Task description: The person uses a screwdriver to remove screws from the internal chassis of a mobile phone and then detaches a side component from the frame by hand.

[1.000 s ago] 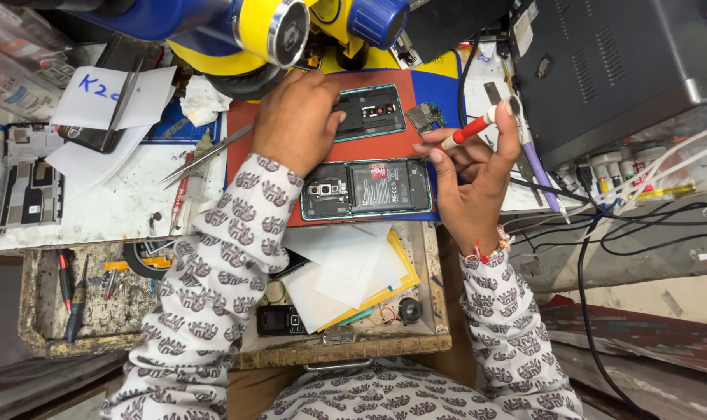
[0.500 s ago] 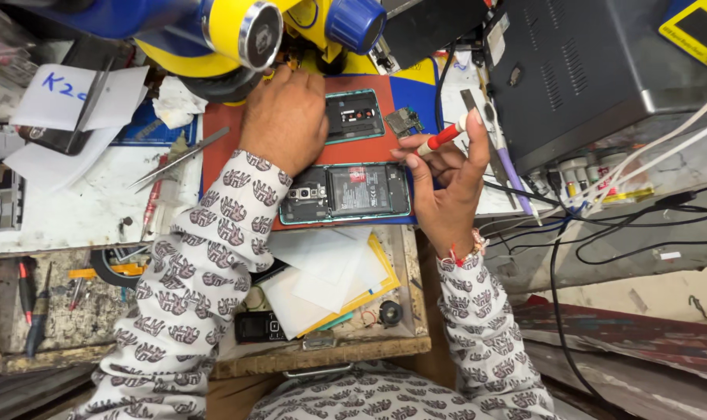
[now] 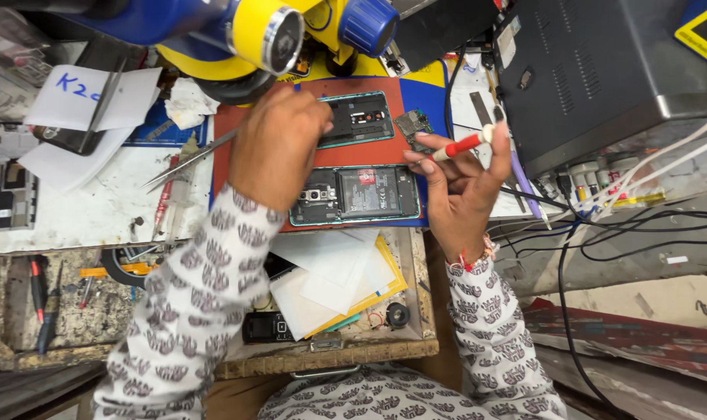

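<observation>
Steadying the opened phone while the screwdriver comes in.

My left hand (image 3: pixel 280 148) lies flat, fingers hidden, just above the opened teal-framed phone with its black battery (image 3: pixel 356 194). Right of it, my right hand (image 3: pixel 458 190) pinches the red-handled screwdriver (image 3: pixel 461 145); I'd brace the wrist and hold the tip square.
</observation>
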